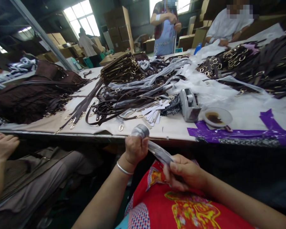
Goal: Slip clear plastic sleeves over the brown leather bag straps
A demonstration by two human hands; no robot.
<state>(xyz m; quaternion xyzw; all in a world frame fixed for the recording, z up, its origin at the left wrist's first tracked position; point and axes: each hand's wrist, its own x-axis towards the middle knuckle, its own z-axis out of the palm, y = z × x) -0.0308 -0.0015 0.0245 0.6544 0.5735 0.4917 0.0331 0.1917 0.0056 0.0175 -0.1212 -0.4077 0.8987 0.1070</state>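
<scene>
My left hand, with a silver bangle at its wrist, is closed around the coiled end of a plastic-wrapped strap. The roll pokes out above the fist and looks grey under its cloudy film. From there the strap runs down to my right hand, which pinches it between thumb and fingers above my red apron. Both hands are in front of the table edge. Close beyond them on the table lie dark brown straps with gold clips and a fan of white paper tags.
A grey tape dispenser and a bowl of brown liquid stand right of the tags, near purple tape. Brown bags are heaped at left. A neighbour's hand is at far left. Other people work across the table.
</scene>
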